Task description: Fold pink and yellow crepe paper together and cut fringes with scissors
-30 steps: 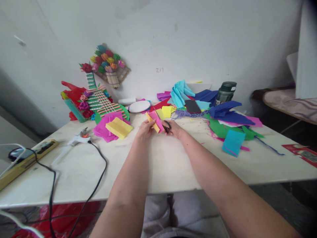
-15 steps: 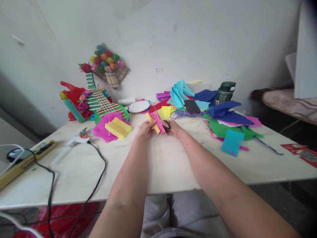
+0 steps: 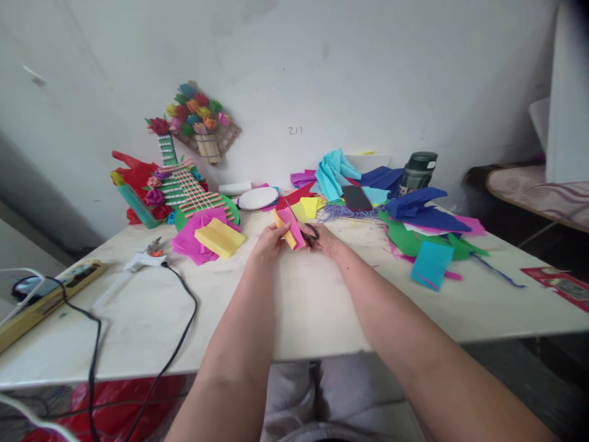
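Pinched in my left hand (image 3: 272, 239) is a folded piece of pink and yellow crepe paper (image 3: 289, 228), held above the middle of the table. My right hand (image 3: 324, 239) grips black-handled scissors (image 3: 311, 233), whose blades lie along the right edge of that paper. Whether the blades are parted is too small to tell. Left of my hands, a folded yellow paper (image 3: 219, 237) rests on magenta paper sheets (image 3: 188, 239). Yellow paper pieces (image 3: 309, 207) lie just beyond the scissors.
A glue gun (image 3: 146, 258) with its black cord and a power strip (image 3: 83, 276) are on the left. Behind stands a flower-decorated paper guitar (image 3: 193, 196). A phone (image 3: 356, 198), a dark green bottle (image 3: 418, 170) and blue crepe paper (image 3: 426, 212) sit at the back right.
Both hands, the paper and the scissors stay in nearly the same place. Any shift of the blades is too slight to make out.
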Tool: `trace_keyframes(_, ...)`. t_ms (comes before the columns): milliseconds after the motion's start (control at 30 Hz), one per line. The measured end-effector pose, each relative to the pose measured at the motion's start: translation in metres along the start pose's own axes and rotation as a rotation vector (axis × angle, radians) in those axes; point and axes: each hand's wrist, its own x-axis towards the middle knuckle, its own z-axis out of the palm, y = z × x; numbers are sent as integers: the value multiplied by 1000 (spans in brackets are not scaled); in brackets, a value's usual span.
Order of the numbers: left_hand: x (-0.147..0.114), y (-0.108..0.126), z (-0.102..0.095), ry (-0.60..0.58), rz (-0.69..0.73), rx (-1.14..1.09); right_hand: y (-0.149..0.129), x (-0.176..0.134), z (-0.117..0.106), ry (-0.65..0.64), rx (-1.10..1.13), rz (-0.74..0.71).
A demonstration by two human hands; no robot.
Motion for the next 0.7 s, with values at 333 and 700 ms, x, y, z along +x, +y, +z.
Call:
trace_keyframes(333,-2,1,5,1,-7,4,1,3,-1,5,6,-11)
trace_keyframes(700,1,-1,0,-15,-5,7,17,17,-7,-8,23,-97)
